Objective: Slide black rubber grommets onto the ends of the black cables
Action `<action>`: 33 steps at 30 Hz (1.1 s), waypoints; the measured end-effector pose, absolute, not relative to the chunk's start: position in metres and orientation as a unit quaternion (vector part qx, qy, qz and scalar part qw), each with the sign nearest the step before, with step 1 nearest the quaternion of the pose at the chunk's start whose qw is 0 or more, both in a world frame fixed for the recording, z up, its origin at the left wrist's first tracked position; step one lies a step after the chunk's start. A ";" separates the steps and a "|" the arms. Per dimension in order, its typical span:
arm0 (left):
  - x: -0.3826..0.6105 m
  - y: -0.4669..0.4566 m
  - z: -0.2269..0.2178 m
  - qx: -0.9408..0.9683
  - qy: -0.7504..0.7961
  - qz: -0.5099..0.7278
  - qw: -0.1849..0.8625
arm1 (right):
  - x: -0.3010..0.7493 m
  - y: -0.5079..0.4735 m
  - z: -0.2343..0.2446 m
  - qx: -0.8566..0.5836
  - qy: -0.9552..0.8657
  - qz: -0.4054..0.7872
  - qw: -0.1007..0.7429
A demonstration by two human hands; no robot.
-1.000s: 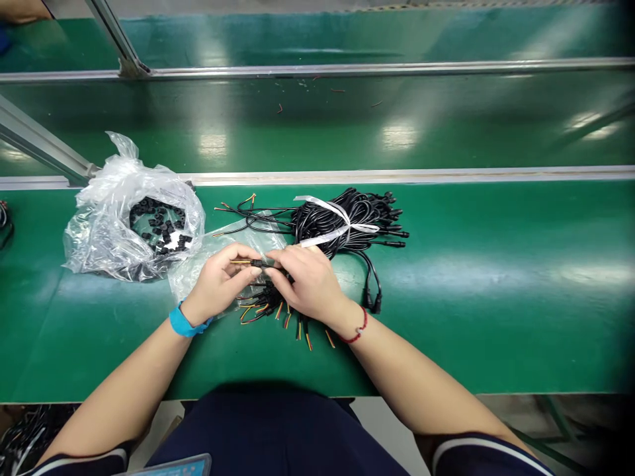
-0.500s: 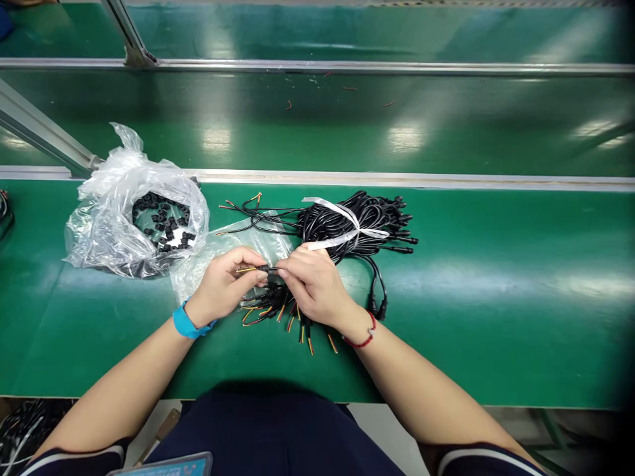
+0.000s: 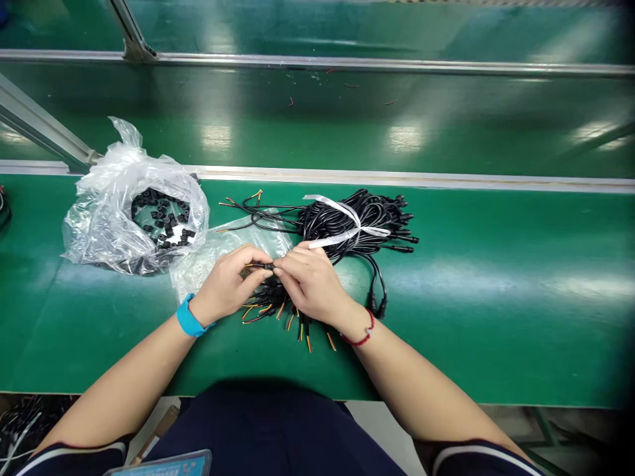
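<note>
Between my two hands runs a black cable [image 3: 258, 266] with thin bare-ended wires on its left end and a small black piece around it. My left hand [image 3: 232, 281] pinches that small black piece with thumb and forefinger. The fingers of my right hand [image 3: 311, 281] are closed on the cable just right of it, fingertips almost touching the left ones. Below lie several short black cables [image 3: 268, 297] with red and yellow wire ends, partly hidden by my right hand. Behind it rests a bundle of black cables [image 3: 330, 221] tied with a white strip [image 3: 342, 210].
At the left stands a clear plastic bag [image 3: 102, 218] holding small black parts [image 3: 163, 215]. A flat clear bag [image 3: 198, 268] lies beside it, partly under my left hand. A metal rail [image 3: 421, 180] crosses behind the green worktop [image 3: 496, 297]. Wire scraps [image 3: 291, 101] lie beyond it.
My left fingertips and the small black piece have shifted slightly right along the cable, closer to my right fingertips. Less of the wire end shows. My right hand stays in place.
</note>
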State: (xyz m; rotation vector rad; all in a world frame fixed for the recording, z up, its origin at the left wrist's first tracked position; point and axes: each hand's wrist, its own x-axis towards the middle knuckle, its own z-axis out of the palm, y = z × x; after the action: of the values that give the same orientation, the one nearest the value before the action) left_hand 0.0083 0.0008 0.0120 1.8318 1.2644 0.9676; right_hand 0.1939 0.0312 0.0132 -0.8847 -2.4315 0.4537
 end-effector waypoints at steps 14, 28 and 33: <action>0.002 -0.001 0.021 0.760 0.489 0.326 0.277 | 0.197 0.036 0.017 -0.283 -0.923 0.097 0.242; 0.004 -0.005 0.025 0.813 0.453 0.176 0.322 | 0.200 0.042 0.032 -0.307 -0.921 0.116 0.212; 0.012 -0.011 0.021 0.829 0.467 0.079 0.297 | 0.168 0.057 0.031 -0.358 -0.931 -0.046 0.055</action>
State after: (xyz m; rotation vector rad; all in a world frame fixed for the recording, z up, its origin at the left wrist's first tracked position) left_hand 0.0120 -0.0106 0.0207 2.2043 1.2422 0.2097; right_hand 0.1675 0.0573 0.0307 -1.0880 -2.8255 -0.1394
